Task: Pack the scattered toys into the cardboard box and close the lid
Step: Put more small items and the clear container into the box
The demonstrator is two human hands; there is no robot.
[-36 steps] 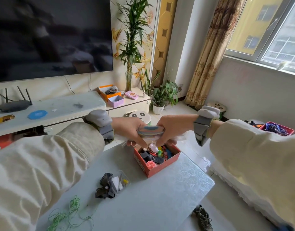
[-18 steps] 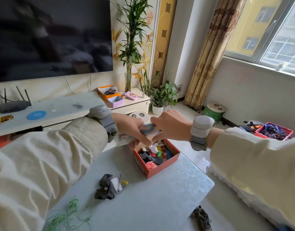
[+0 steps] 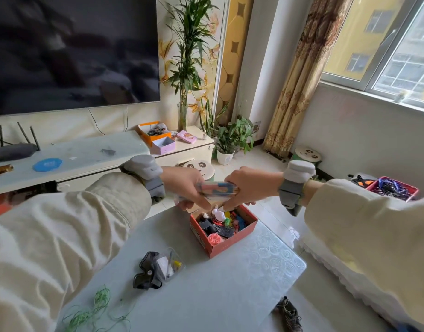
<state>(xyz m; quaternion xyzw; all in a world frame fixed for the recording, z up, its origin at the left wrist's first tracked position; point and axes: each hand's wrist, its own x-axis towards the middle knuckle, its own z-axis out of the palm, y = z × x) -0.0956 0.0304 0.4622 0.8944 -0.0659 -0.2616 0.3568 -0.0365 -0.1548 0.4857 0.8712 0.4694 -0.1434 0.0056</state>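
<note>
living room, pale desk [image 3: 218,295] in front of dark tv [image 3: 72,51]. red cardboard box [image 3: 230,245] open at desk's far right, small toys [image 3: 220,224] heaped inside. left grip [image 3: 182,185] and right grip [image 3: 251,185] both curled on flat blue-and-orange printed item [image 3: 218,189], held between them just above box's far edge. clear pouch [image 3: 167,267] with black piece lies near box; green string [image 3: 96,307] at desk's near edge.

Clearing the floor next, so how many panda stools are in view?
2. One stool stands by the TV stand, just beyond the left hand; the other stool stands by the curtain. Others may be hidden.
</note>
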